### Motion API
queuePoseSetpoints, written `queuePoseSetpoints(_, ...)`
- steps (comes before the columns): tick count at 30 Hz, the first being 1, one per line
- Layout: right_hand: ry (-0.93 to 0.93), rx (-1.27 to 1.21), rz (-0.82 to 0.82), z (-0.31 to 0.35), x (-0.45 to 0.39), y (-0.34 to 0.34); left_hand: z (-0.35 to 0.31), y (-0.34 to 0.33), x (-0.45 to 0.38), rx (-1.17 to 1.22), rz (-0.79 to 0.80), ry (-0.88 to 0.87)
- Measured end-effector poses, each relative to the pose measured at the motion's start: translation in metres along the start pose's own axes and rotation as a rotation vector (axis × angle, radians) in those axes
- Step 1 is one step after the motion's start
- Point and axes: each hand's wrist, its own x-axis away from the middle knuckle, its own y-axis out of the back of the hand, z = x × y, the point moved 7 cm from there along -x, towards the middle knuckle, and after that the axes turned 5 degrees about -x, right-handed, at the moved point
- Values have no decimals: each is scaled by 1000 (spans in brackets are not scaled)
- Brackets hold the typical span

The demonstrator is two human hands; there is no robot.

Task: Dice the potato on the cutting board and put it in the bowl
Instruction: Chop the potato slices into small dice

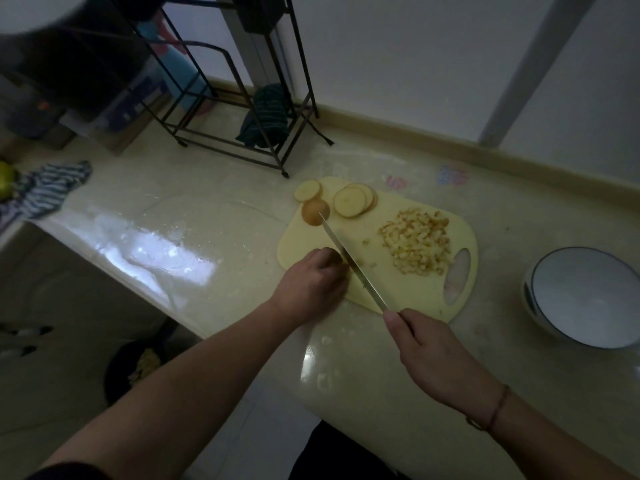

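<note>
Pale yellow plastic cutting board (304, 244) lies on the glossy cream countertop (194, 216). On its right half, a heap of small diced potato cubes (417, 245), a few with skin on. At the far edge, round potato slices (350, 201), some overlapping, and a skin-covered potato end piece (314, 212). Long steel knife (353, 261) runs diagonally across the board, tip by the end piece. Right hand (433, 355) grips the handle, fingers wrapped round it. Left hand (313, 284) rests knuckles-up on the board's near left corner, fingers curled under against the blade; whatever it holds is hidden. White round bowl with dark rim (585, 296) sits right of the board, apart from it. Black wire rack (242, 109) stands behind.
</note>
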Motion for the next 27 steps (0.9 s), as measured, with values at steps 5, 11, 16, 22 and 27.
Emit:
queuePoseSetpoints(5, 12, -1, -3, -1, 2, 0, 0, -2, -1, 7, -6, 38)
queuePoseSetpoints(11, 38, 0, 0, -8, 11, 2, -1, -1, -4, 24, -3, 33)
queuePoseSetpoints(16, 49, -4, -1, -12, 16, 2, -4, 2, -3, 23, -19, 5)
queuePoseSetpoints(22, 36, 52, 27, -11, 9, -3, -3, 0, -3, 21, -15, 7)
queuePoseSetpoints(27, 28, 96, 62, -5, -13, -11, -3, 0, -4, 20, -29, -12)
